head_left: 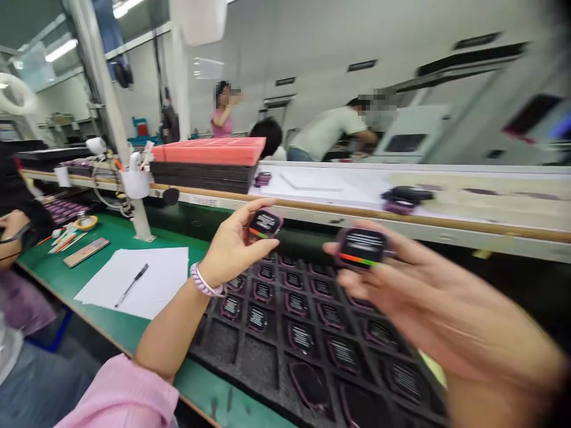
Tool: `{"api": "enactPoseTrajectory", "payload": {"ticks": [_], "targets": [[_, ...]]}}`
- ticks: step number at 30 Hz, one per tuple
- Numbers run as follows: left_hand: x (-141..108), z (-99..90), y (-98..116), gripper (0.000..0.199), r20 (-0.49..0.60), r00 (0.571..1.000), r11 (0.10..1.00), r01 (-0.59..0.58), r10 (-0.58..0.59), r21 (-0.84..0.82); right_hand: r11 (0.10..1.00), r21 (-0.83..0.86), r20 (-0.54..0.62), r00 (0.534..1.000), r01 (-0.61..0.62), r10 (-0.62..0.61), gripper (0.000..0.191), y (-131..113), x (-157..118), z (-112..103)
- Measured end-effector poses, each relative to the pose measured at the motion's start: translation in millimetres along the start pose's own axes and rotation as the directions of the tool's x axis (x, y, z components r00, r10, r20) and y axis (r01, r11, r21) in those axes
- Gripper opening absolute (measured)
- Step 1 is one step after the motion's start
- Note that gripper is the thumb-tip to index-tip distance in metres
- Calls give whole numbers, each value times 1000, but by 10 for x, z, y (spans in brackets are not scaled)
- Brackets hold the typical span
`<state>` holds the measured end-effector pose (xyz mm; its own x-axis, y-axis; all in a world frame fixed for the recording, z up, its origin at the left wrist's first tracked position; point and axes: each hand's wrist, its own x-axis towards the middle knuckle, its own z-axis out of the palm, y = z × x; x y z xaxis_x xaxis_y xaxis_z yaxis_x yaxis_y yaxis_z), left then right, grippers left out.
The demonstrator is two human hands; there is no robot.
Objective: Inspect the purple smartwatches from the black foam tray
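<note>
My left hand (238, 241) grips a smartwatch (264, 224) by its edges, its lit screen showing white text and a coloured strip. In my right hand (414, 279), somewhat blurred, is another smartwatch (362, 246) with white text above an orange-to-green bar. Both are held up above a black foam tray (259, 362). Several similar smartwatches (300, 336) lie in the tray's compartments, most with text on their screens. Two compartments at the tray's near left hold nothing, and the watches nearest me have dark screens.
A white paper (160, 267) with a pen (131, 285) lies on the green bench (107, 238). Pink and black trays (205, 172) are stacked on the shelf (312, 211) behind. A pen cup (136, 181) is fixed on a post. Other people work left and behind.
</note>
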<state>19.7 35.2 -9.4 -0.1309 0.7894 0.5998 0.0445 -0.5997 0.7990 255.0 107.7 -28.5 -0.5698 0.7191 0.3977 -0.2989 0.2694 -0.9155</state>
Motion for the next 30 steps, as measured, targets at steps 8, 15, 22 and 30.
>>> {"api": "enactPoseTrajectory", "payload": {"ticks": [8, 15, 22, 30], "targets": [[39, 176, -174, 63, 79, 991, 991, 114, -109, -69, 971, 212, -13, 993, -111, 116, 67, 20, 119, 138], [19, 248, -185, 56, 101, 985, 984, 151, -142, -91, 985, 156, -10, 997, -79, 81, 57, 25, 102, 132], [20, 272, -186, 66, 146, 957, 936, 277, -250, -217, 950, 274, -33, 986, -148, 163, 57, 20, 143, 148], [33, 279, -233, 64, 135, 923, 883, 383, -360, -271, 897, 372, -48, 960, -239, 275, 61, 73, 200, 144]]}}
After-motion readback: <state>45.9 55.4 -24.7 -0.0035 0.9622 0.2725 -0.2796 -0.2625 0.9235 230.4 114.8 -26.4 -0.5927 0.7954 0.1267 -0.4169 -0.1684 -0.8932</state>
